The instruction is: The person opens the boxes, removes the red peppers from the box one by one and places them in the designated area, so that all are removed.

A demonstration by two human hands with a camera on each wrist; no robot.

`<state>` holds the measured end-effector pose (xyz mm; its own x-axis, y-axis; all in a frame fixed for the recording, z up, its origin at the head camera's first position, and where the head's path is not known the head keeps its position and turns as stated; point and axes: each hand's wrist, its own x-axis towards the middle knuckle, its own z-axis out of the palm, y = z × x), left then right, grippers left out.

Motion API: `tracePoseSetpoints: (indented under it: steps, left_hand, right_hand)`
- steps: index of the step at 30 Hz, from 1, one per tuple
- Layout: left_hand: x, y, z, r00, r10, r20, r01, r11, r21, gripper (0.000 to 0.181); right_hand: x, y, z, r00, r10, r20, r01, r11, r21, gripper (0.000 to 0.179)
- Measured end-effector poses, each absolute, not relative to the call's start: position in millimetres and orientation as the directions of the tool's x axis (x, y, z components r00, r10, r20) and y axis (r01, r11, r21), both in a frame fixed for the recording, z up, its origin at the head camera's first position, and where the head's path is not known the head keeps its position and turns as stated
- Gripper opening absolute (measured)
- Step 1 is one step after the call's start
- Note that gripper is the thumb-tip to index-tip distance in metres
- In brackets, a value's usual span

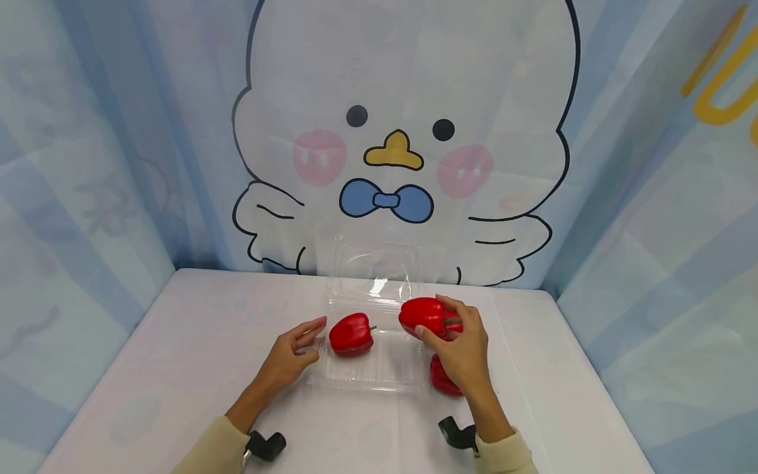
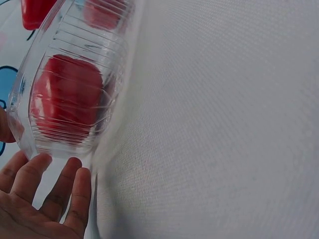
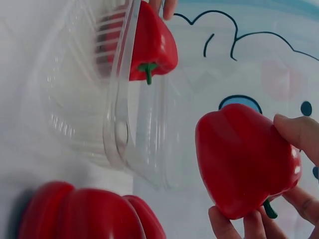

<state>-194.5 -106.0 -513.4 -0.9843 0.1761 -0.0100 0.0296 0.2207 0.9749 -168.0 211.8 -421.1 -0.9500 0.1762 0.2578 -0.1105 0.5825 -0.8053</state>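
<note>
A clear plastic clamshell box (image 1: 385, 372) lies on the table with its lid (image 1: 379, 263) raised at the back. Inside its left part rests a red bell pepper (image 1: 351, 336) with a green stem. My right hand (image 1: 464, 342) grips a second red bell pepper (image 1: 422, 315) above the box's right part, thumb on one side and fingers on the other. A third bell pepper (image 3: 89, 214) lies on the table right of the box, partly hidden by my right hand in the head view. My left hand (image 1: 290, 352) is at the box's left end, fingers extended, fingertips at its wall.
The white table (image 1: 195, 342) ends at a curtain (image 1: 403, 79) printed with a cartoon bird, and more curtain hangs on both sides. Dark wrist-camera mounts (image 1: 268, 446) show at both sleeves.
</note>
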Motion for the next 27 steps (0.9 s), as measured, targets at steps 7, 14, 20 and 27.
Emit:
tracePoseSetpoints:
  steps: [7,14,20,27]
  left_hand:
    - [-195.4,-106.2,-512.7,-0.985,0.174,-0.018,0.023,0.228,0.973,0.067]
    - [-195.3,-105.7,-512.0,-0.985,0.171,-0.022,0.017,0.221,0.975,0.067]
    - [-194.8,-105.6,-511.9,-0.985,0.173,-0.021,0.018,0.22,0.975,0.066]
    - [-194.9,-105.8,-512.4,-0.985,0.171,-0.022,0.017,0.221,0.975,0.067]
  right_hand:
    - [-169.3,225.6,-415.6,-0.948,0.23,0.218,-0.044,0.585,-0.81,0.074]
    - [-168.4,238.5,-413.3,-0.944,0.255,0.211,-0.029,0.572,-0.82,0.074]
    - [-169.7,248.5,-413.6,-0.933,0.278,0.228,-0.028,0.576,-0.817,0.074]
    - [-169.8,257.9,-410.6,-0.928,0.3,0.222,-0.011,0.573,-0.82,0.074]
